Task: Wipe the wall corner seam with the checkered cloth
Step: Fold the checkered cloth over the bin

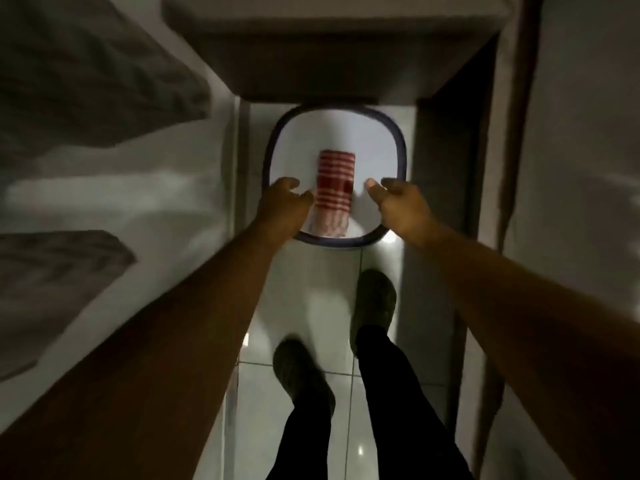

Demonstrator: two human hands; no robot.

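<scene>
A red-and-white checkered cloth (334, 188) lies folded in a white basin with a dark rim (401, 147) on the tiled floor. Both my arms reach down toward it. My left hand (284, 199) hovers at the cloth's left edge with its fingers curled and apart, holding nothing. My right hand (394, 200) hovers just right of the cloth, over the basin's right rim, thumb and fingers spread. The frame is blurred, so I cannot tell whether either hand touches the basin. The wall corner seam (239, 161) runs along the left wall where it meets the floor.
The passage is narrow: a pale wall (121, 202) with dark patches on the left, a dark door frame (446, 168) on the right, a ledge (329, 64) over the basin's far end. My two feet in dark shoes (374, 303) stand on glossy tiles behind the basin.
</scene>
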